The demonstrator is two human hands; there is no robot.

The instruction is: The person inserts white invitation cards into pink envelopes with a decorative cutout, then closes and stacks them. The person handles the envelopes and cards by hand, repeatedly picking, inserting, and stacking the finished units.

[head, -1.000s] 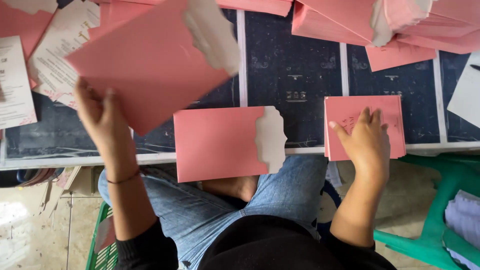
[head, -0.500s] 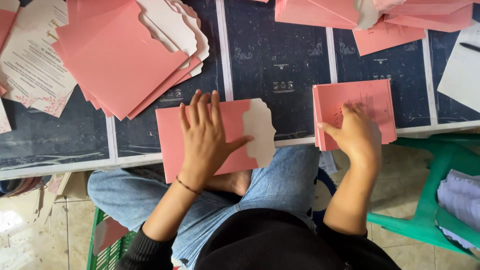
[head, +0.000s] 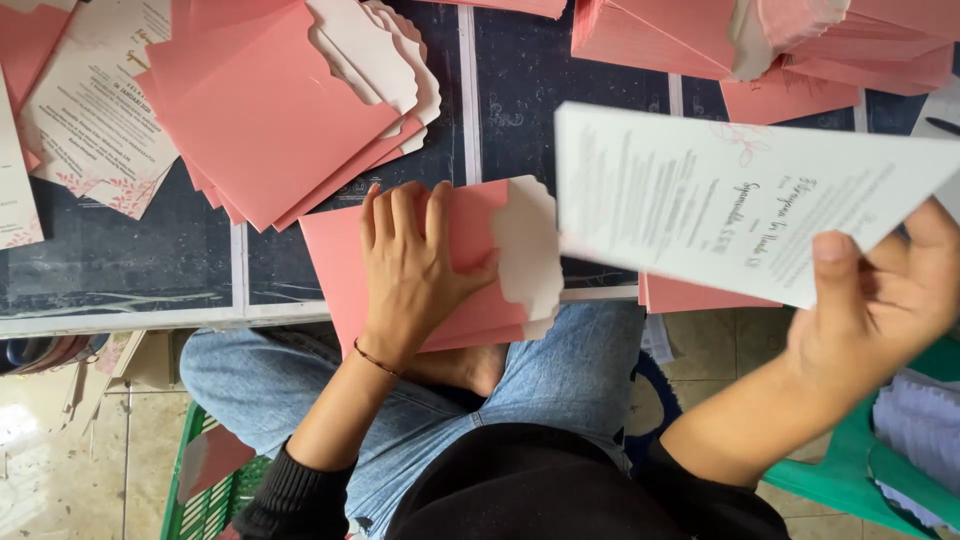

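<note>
Here the left hand [head: 415,265] lies flat, fingers spread, pressing a pink envelope [head: 470,275] with a scalloped white flap at the near edge of the dark table [head: 520,90]. The right hand [head: 880,300] pinches a white printed card [head: 730,210], lifted above a pink stack [head: 690,296].

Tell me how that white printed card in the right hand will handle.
The white card looks fairly stiff: pinched at one corner by the right hand, it stays flat. Probably light, since fingertips alone carry it. Thin edges may crease if squeezed.
</note>
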